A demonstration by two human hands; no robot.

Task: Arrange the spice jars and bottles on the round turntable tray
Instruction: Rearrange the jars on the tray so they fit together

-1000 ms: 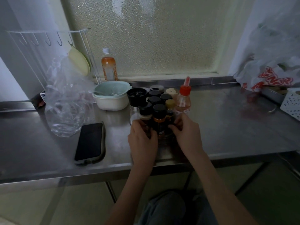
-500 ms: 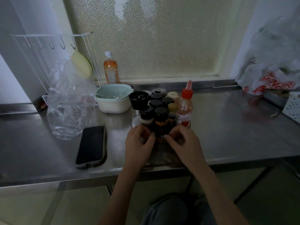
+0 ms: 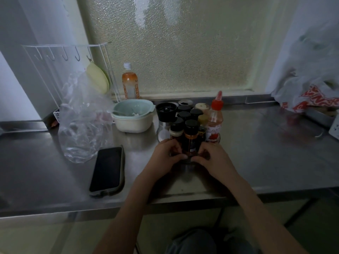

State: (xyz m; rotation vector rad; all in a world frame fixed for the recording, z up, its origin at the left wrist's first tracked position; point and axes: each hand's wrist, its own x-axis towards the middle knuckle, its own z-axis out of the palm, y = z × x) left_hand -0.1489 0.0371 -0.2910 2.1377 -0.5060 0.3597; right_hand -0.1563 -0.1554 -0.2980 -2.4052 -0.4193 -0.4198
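Several spice jars with black and cream lids stand packed together on the round turntable tray point(image 3: 162, 134), of which only a pale left rim shows. A black grinder point(image 3: 166, 111) stands at the cluster's left, and a red-capped sauce bottle point(image 3: 214, 120) at its right. At the front stands an orange-labelled jar point(image 3: 190, 140) with a black lid. My left hand point(image 3: 163, 157) and my right hand point(image 3: 215, 159) curl around its foot from either side, fingertips almost meeting in front of it. The tray's front edge is hidden by my fingers.
On the steel counter lie a phone point(image 3: 108, 169) front left, a crumpled clear plastic bag point(image 3: 82, 123) and a pale bowl point(image 3: 133, 117). An orange drink bottle point(image 3: 130, 85) and a white wire rack point(image 3: 64, 57) stand at the back. Shopping bags point(image 3: 311, 90) fill the right corner.
Both hands have drawn inward from the sides of the front jars, so the fingertips now nearly touch at the foot of the orange-labelled jar. The jars stay in place.
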